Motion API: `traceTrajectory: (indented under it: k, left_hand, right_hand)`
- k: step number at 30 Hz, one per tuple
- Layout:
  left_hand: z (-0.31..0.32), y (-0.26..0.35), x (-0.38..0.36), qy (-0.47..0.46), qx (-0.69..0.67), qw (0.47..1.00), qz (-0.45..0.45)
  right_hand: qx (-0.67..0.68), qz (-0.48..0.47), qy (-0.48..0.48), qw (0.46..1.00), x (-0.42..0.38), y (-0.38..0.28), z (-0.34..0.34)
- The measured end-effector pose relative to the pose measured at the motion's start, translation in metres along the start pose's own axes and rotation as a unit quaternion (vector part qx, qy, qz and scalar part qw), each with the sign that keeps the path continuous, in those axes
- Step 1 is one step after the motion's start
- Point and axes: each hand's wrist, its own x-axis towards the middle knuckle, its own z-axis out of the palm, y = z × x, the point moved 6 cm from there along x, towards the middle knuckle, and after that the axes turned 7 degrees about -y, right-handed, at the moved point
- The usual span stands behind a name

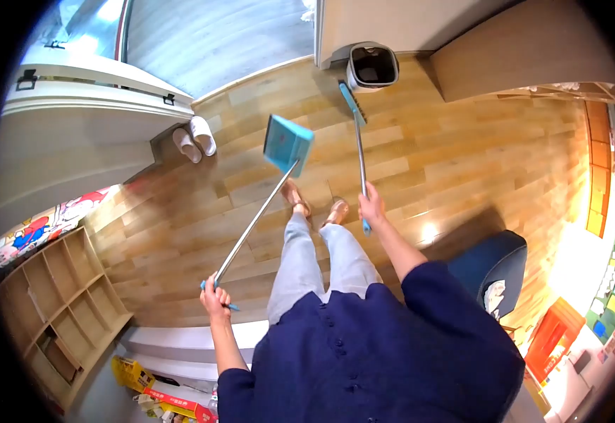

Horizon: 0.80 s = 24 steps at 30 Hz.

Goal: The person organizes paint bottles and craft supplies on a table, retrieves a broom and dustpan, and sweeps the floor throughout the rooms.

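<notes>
My left hand (215, 299) is closed round the blue grip of a long-handled dustpan (286, 143). Its silver pole slants up and away to the turquoise pan, which overlaps the floor just beyond my feet. In my right hand (371, 205) is the silver handle of a broom (361, 156), the blue end of the handle sticking out below my fist. The broom's blue head with dark bristles (353, 103) is at the far end, close in front of a trash bin (372, 66).
White slippers (202, 135) lie by the cabinet at left. A doorway opens onto a grey floor (216, 42) ahead. At lower left stands a wooden cubby shelf (68, 303). A dark blue chair (494, 268) is beside me on the right, over the wooden floor (420, 151).
</notes>
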Motion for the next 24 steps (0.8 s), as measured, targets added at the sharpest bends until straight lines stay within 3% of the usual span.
traceTrajectory:
  k: [2,3,7,8,9,10,11,13,14,16,17,18,19,21,22,24]
  left_hand:
    - [-0.022,0.002,-0.002,0.046,0.032,0.998,0.021]
    - [-0.032,0.003,0.002,0.056,0.054,0.996,0.033]
    - [-0.037,0.014,0.030,0.070,0.189,0.978,0.058]
    - [-0.044,0.013,0.052,0.087,0.302,0.945,0.086]
    - [-0.065,0.000,0.091,0.095,0.406,0.891,0.178]
    - [-0.024,0.021,0.075,0.103,0.477,0.848,0.207]
    - [-0.020,0.014,0.091,0.089,0.506,0.839,0.179]
    - [-0.017,-0.008,0.126,0.060,0.516,0.827,0.213]
    - [-0.016,-0.010,0.129,0.067,0.525,0.826,0.192]
    - [-0.021,-0.009,0.132,0.071,0.533,0.824,0.180]
    - [-0.024,-0.007,0.131,0.075,0.537,0.822,0.174]
    - [-0.025,-0.005,0.129,0.076,0.548,0.814,0.175]
    - [-0.028,-0.010,0.130,0.077,0.562,0.806,0.172]
    - [-0.031,-0.019,0.136,0.079,0.588,0.787,0.171]
    - [-0.028,-0.021,0.134,0.066,0.595,0.784,0.166]
    - [-0.026,-0.025,0.130,0.060,0.607,0.776,0.162]
  right_hand:
    - [-0.004,-0.011,0.025,1.000,0.061,0.002,0.034]
    - [0.043,0.033,0.029,0.998,0.064,-0.038,0.053]
    - [0.013,0.065,0.081,0.994,0.089,-0.133,0.105]
    - [0.004,0.079,0.079,0.994,0.101,-0.141,0.116]
    - [-0.007,0.096,0.075,0.992,0.112,-0.144,0.128]
    - [-0.030,0.105,0.059,0.992,0.123,-0.146,0.140]
    - [-0.057,0.116,0.042,0.991,0.125,-0.141,0.149]
    - [-0.192,0.059,-0.024,0.979,0.085,-0.132,0.169]
    - [-0.266,0.001,-0.013,0.964,0.071,-0.110,0.174]
    - [-0.308,-0.065,-0.067,0.947,0.017,-0.069,0.189]
    - [-0.337,-0.023,-0.090,0.937,-0.010,-0.034,0.196]
    - [-0.363,-0.174,-0.087,0.911,-0.049,-0.031,0.206]
    - [-0.428,-0.256,-0.068,0.864,-0.073,0.017,0.213]
    - [-0.396,0.002,-0.270,0.878,-0.144,-0.011,0.220]
    - [-0.355,-0.025,-0.294,0.887,-0.163,-0.019,0.219]
    - [-0.295,0.049,-0.343,0.891,-0.186,-0.054,0.208]
